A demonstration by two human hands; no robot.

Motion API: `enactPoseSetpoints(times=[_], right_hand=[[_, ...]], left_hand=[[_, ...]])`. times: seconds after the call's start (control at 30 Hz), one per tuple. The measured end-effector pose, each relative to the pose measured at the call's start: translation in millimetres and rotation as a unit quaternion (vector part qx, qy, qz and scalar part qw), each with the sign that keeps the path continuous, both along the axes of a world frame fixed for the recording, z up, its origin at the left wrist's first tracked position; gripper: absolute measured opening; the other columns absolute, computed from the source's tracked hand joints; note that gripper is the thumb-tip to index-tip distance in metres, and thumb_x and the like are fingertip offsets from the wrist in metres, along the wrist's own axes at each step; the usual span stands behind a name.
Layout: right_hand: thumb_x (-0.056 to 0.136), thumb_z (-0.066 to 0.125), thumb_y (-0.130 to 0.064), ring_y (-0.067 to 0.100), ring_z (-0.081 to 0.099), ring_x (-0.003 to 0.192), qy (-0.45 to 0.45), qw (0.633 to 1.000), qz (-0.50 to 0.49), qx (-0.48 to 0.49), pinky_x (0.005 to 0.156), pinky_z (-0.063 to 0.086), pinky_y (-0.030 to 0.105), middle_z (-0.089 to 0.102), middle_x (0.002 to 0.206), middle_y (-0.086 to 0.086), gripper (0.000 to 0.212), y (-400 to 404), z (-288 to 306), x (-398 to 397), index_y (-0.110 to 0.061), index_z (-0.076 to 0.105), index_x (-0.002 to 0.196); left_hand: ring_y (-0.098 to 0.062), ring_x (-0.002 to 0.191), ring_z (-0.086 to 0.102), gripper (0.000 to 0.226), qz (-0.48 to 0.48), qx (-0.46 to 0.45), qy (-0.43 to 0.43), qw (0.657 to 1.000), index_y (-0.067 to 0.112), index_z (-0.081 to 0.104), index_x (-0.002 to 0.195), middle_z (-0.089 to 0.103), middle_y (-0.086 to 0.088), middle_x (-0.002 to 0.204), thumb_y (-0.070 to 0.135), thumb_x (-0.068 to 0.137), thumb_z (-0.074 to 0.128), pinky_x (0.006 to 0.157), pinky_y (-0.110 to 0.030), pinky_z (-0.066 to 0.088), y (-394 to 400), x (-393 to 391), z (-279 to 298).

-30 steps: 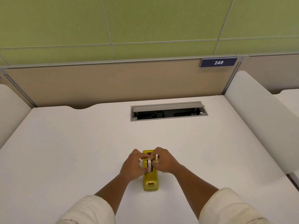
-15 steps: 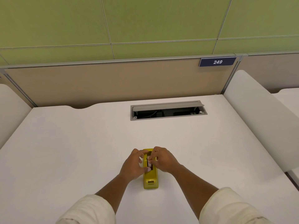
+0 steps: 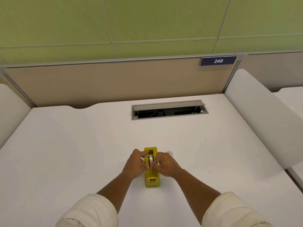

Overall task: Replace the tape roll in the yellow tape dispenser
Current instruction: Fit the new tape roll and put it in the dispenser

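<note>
The tape roll (image 3: 150, 158) sits upright in the well of the yellow tape dispenser (image 3: 152, 177), near the front of the white desk (image 3: 65, 153). The left hand (image 3: 134, 165) and right hand (image 3: 164, 164) pinch the roll from its 2 sides. Seating looks underway; next, press it home squarely and lead the tape end to the cutter.

A single wide-angle view from the person's head, facing forward and steeply down over a white desk (image 3: 65, 145). Both forearms reach in from the bottom edge. The far partition (image 3: 114, 82) and green wall (image 3: 147, 22) fill the top.
</note>
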State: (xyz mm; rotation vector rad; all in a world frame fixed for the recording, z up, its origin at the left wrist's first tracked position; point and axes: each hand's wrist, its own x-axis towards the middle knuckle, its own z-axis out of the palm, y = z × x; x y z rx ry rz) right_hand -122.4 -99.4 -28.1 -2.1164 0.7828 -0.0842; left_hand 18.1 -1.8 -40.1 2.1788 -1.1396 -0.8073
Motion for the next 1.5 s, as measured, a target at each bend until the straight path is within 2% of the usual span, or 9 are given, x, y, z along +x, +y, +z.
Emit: enactPoseSetpoints(times=[0.2, 0.3, 0.4, 0.63, 0.87, 1.03, 1.23, 1.3, 1.5], right_hand=[[0.072, 0.077, -0.017, 0.007, 0.054, 0.070, -0.018, 0.998, -0.029, 0.051, 0.070, 0.050, 0.034, 0.056, 0.077, -0.011, 0.012, 6.2, 0.7, -6.0, -0.028, 0.075, 0.069], [0.072, 0.079, -0.016, 0.003, 0.053, 0.067, -0.021, 0.997, -0.035, 0.070, 0.068, 0.046, 0.025, 0.054, 0.074, -0.011, 0.006, 9.6, 0.8, -11.3, -0.016, 0.078, 0.078], [0.072, 0.079, -0.014, -0.006, 0.052, 0.061, -0.019, 0.995, -0.040, 0.089, 0.062, 0.038, 0.012, 0.052, 0.073, -0.011, 0.007, 14.5, 2.9, -16.5, -0.019, 0.077, 0.078], [0.072, 0.080, -0.012, -0.011, 0.051, 0.060, -0.019, 0.994, -0.044, 0.099, 0.059, 0.038, 0.005, 0.050, 0.071, -0.011, 0.011, 20.9, 5.5, -24.2, -0.012, 0.078, 0.082], [0.073, 0.079, -0.015, -0.010, 0.051, 0.061, -0.016, 0.995, -0.033, 0.096, 0.058, 0.039, 0.007, 0.051, 0.071, -0.012, 0.011, 31.2, 5.5, -31.7, -0.013, 0.079, 0.083], [0.073, 0.079, -0.015, -0.003, 0.053, 0.066, -0.009, 0.996, -0.033, 0.086, 0.060, 0.040, 0.008, 0.053, 0.073, -0.013, 0.012, 41.1, 1.0, -36.2, -0.012, 0.078, 0.084], [0.070, 0.079, -0.023, 0.016, 0.064, 0.083, 0.009, 0.996, -0.049, 0.068, 0.079, 0.056, 0.039, 0.060, 0.084, -0.009, 0.013, 51.7, -0.8, -38.6, -0.034, 0.073, 0.069], [0.074, 0.076, -0.026, 0.018, 0.062, 0.088, 0.027, 0.996, -0.060, 0.052, 0.078, 0.053, 0.036, 0.061, 0.090, -0.005, 0.001, 55.6, 0.8, -37.5, -0.027, 0.075, 0.074], [0.081, 0.065, -0.039, 0.019, 0.063, 0.088, 0.077, 0.995, -0.027, -0.063, 0.077, 0.053, 0.033, 0.067, 0.096, -0.003, 0.026, 59.2, -7.1, -41.4, -0.018, 0.070, 0.094]], left_hand=[[-0.013, 0.076, 0.062, 0.075, 0.007, 0.012, -0.018, 1.000, 0.028, 0.048, 0.139, 0.050, -0.001, 0.104, 0.012, 0.073, 0.081, 0.081, -0.032, 0.056, -0.1, -2.8, 3.0], [-0.015, 0.080, 0.064, 0.075, 0.012, 0.021, -0.026, 0.999, 0.030, 0.048, 0.139, 0.050, -0.001, 0.105, 0.013, 0.074, 0.080, 0.081, -0.033, 0.055, 0.7, -4.6, 4.3], [-0.018, 0.084, 0.066, 0.074, 0.016, 0.028, -0.032, 0.999, 0.031, 0.047, 0.139, 0.051, -0.001, 0.105, 0.015, 0.074, 0.080, 0.081, -0.033, 0.054, 1.2, -6.4, 6.4], [-0.021, 0.092, 0.065, 0.073, 0.035, 0.034, -0.038, 0.998, 0.031, 0.049, 0.138, 0.049, 0.002, 0.102, 0.016, 0.074, 0.081, 0.077, -0.029, 0.049, 2.1, -11.4, 12.1], [-0.017, 0.090, 0.059, 0.060, 0.069, 0.019, -0.071, 0.995, 0.034, 0.059, 0.125, 0.056, 0.003, 0.108, 0.021, 0.072, 0.083, 0.071, -0.026, 0.045, 7.2, -18.2, 16.0], [-0.021, 0.101, 0.062, 0.058, 0.086, 0.010, -0.063, 0.994, 0.031, 0.059, 0.126, 0.058, 0.001, 0.113, 0.019, 0.074, 0.081, 0.074, -0.027, 0.046, 8.9, -22.2, 14.8], [-0.024, 0.108, 0.060, 0.057, 0.088, 0.018, -0.066, 0.994, 0.028, 0.057, 0.130, 0.059, -0.004, 0.117, 0.016, 0.078, 0.078, 0.083, -0.032, 0.049, 7.6, -25.6, 14.6], [-0.024, 0.108, 0.060, 0.057, 0.088, 0.020, -0.067, 0.994, 0.028, 0.057, 0.130, 0.059, -0.004, 0.117, 0.016, 0.079, 0.077, 0.083, -0.032, 0.049, 7.5, -26.0, 14.5], [-0.025, 0.107, 0.060, 0.056, 0.085, 0.024, -0.074, 0.993, 0.028, 0.057, 0.131, 0.059, -0.005, 0.118, 0.016, 0.080, 0.076, 0.084, -0.034, 0.050, 8.1, -26.9, 13.2]])
